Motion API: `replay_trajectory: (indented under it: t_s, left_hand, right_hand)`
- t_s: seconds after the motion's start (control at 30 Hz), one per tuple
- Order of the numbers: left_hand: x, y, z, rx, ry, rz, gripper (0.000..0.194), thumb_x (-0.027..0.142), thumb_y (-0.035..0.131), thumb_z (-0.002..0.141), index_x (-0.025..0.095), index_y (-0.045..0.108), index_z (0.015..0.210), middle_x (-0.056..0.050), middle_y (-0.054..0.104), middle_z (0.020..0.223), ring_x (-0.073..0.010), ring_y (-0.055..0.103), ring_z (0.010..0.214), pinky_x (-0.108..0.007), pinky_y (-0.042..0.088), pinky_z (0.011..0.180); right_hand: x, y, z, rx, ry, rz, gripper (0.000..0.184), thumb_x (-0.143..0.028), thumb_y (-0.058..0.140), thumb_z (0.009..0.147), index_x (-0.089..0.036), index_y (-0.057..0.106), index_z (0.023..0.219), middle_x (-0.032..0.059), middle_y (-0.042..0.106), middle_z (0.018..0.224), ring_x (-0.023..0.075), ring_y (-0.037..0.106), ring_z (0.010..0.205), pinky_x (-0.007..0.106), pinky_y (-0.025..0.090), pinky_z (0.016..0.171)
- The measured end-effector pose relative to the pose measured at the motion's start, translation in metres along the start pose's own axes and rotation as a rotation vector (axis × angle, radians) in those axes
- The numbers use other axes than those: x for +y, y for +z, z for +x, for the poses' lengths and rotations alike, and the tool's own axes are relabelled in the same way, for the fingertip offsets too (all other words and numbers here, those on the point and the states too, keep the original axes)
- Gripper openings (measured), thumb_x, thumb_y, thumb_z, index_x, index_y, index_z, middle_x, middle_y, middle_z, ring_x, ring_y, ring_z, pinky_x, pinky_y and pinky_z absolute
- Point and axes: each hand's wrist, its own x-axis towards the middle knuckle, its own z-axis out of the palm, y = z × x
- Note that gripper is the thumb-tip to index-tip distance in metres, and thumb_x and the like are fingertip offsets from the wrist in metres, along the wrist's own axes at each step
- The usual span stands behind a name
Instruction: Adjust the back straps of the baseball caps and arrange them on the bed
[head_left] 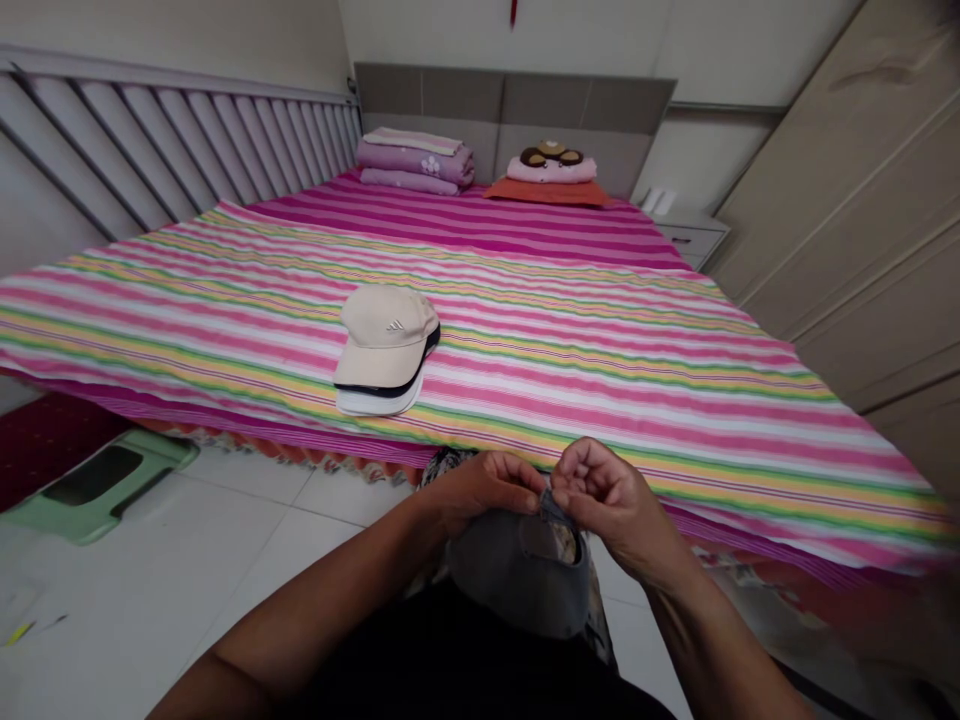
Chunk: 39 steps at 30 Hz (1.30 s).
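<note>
Head view, left hand [484, 490] and right hand [615, 500] both pinching strap [553, 508] of grey cap [495, 570], stacked caps [384, 335] on bed [600, 360] beyond left hand, stool [142, 458] well left.

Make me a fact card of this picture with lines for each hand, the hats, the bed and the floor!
Left hand: pinching the strap end of a gray baseball cap
Right hand: at the same strap, thumb and finger close together
Stacked baseball caps: beige on top, dark and white brims showing underneath
Under the stack: striped bedspread in pink, white, yellow and green
Far end of bed: folded purple bedding on the left, gray headboard behind
Floor: white tiles, green stool at left
</note>
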Motion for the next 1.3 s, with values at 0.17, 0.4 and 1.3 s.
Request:
replay_trajectory:
  t_s: [0.17, 0.4, 1.3]
  left_hand:
    - [-0.001, -0.003, 0.001, -0.018, 0.047, -0.009, 0.027, 0.019, 0.082, 0.045, 0.01, 0.066, 0.065, -0.002, 0.065, 0.062, -0.0085, 0.058, 0.054, -0.019, 0.043, 0.055]
    - [-0.002, -0.003, -0.001, -0.031, 0.036, -0.045, 0.029, 0.023, 0.082, 0.048, 0.009, 0.065, 0.067, -0.003, 0.064, 0.058, -0.0081, 0.056, 0.048, -0.018, 0.043, 0.049]
    - [-0.004, -0.006, -0.001, 0.007, 0.126, -0.074, 0.028, 0.024, 0.082, 0.048, 0.01, 0.064, 0.065, -0.003, 0.064, 0.056, -0.0086, 0.055, 0.046, -0.019, 0.041, 0.049]
  right_hand:
    - [-0.006, 0.001, 0.001, -0.005, 0.001, -0.094, 0.022, -0.028, 0.065, 0.068, -0.018, 0.046, 0.073, -0.0055, 0.042, 0.061, 0.0055, 0.03, 0.049, 0.019, 0.021, 0.044]
    - [-0.009, 0.001, 0.004, -0.064, -0.008, -0.226, 0.014, -0.022, 0.058, 0.068, -0.019, 0.044, 0.068, -0.0068, 0.036, 0.057, 0.0064, 0.027, 0.048, 0.021, 0.02, 0.043]
    - [0.0, 0.007, -0.001, 0.094, -0.216, -0.402, 0.015, -0.028, 0.059, 0.075, -0.019, 0.058, 0.063, 0.0021, 0.052, 0.065, 0.0145, 0.046, 0.06, 0.027, 0.036, 0.053]
